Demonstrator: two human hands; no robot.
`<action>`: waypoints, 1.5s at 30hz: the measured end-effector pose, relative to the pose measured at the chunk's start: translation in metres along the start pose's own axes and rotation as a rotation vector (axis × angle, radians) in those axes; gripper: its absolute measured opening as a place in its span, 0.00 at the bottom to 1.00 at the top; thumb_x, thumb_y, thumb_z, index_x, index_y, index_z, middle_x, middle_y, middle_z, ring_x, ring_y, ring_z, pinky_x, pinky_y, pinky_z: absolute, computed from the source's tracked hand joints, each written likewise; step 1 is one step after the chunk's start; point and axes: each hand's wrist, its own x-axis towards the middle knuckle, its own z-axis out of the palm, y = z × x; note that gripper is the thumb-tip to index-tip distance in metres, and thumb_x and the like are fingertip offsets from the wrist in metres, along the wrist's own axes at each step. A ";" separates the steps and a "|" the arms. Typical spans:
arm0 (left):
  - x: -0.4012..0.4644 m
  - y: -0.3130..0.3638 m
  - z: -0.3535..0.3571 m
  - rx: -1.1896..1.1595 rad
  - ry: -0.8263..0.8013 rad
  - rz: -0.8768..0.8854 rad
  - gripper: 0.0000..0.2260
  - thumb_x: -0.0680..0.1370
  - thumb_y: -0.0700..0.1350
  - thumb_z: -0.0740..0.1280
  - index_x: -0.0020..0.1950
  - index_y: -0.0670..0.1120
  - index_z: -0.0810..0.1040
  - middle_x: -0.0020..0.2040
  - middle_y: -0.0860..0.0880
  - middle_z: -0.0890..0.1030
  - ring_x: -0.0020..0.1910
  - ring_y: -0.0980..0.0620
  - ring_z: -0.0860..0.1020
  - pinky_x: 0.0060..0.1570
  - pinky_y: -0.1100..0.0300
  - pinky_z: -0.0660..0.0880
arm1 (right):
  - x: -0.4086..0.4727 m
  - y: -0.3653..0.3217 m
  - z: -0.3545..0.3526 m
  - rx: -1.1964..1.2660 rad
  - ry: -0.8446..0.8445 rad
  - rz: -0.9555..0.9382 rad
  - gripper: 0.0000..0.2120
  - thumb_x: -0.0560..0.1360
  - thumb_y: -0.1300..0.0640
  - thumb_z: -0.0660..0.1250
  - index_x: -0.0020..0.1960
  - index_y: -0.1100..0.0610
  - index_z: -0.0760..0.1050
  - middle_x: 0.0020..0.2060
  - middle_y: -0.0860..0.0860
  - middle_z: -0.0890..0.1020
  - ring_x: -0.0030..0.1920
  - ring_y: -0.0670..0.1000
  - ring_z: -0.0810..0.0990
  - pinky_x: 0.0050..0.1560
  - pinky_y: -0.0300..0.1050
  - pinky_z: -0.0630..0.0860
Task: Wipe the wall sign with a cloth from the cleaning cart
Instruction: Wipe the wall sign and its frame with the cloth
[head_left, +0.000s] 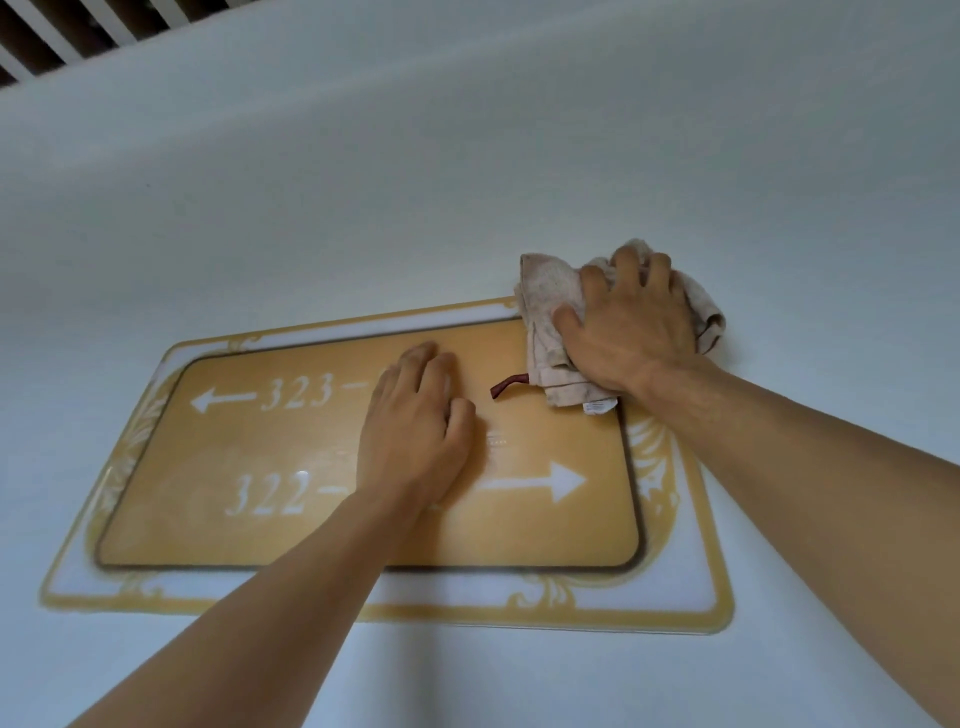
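- The right hand (631, 325) lay spread over a crumpled beige cloth (550, 332), fingers clamped down on it, pressing it against the upper right corner of the wall sign (291, 519).
- The left hand (415, 431) held nothing; it rested palm-flat on the middle of the sign's tan panel, fingers together and slightly curled, covering the ends of both lines of numbers.
- The two hands were apart, with a strip of bare panel between them.
- The cloth overhung the sign's top edge and right border, part of it on the white wall (467, 156) beyond; its lower fold with a small white tag (600, 407) lay on the panel.
- A dark red loop (508, 384) stuck out from the cloth to the left, lying on the panel.
- The sign was a wide rounded rectangle with a gold-trimmed pale border around the tan panel; an arrow (221, 400) pointed left beside "323" and another arrow (540, 482) pointed right on the "322" line.
- The left half of the sign, its bottom border and lower right corner were uncovered.
- Plain wall lay open on every side of the sign; slatted strips (62, 36) showed at the far upper left.
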 end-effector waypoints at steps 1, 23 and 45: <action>0.000 0.000 -0.001 0.000 0.003 -0.005 0.25 0.76 0.51 0.52 0.69 0.45 0.72 0.74 0.46 0.70 0.72 0.48 0.66 0.74 0.53 0.60 | 0.001 -0.002 -0.001 -0.012 -0.012 -0.002 0.31 0.80 0.38 0.50 0.75 0.55 0.64 0.76 0.59 0.60 0.72 0.64 0.59 0.71 0.60 0.60; -0.021 -0.042 -0.016 0.192 0.046 -0.030 0.21 0.76 0.52 0.52 0.63 0.46 0.73 0.63 0.46 0.75 0.61 0.44 0.71 0.60 0.50 0.65 | 0.001 -0.097 0.023 0.004 -0.080 -0.102 0.37 0.78 0.32 0.46 0.81 0.50 0.52 0.80 0.57 0.52 0.78 0.67 0.48 0.78 0.62 0.44; -0.004 -0.252 -0.073 0.064 0.028 0.112 0.16 0.73 0.50 0.57 0.55 0.44 0.75 0.59 0.46 0.75 0.58 0.45 0.71 0.59 0.51 0.67 | 0.014 -0.321 0.065 0.026 -0.018 -0.085 0.34 0.78 0.34 0.48 0.78 0.51 0.60 0.78 0.58 0.57 0.76 0.66 0.53 0.77 0.63 0.48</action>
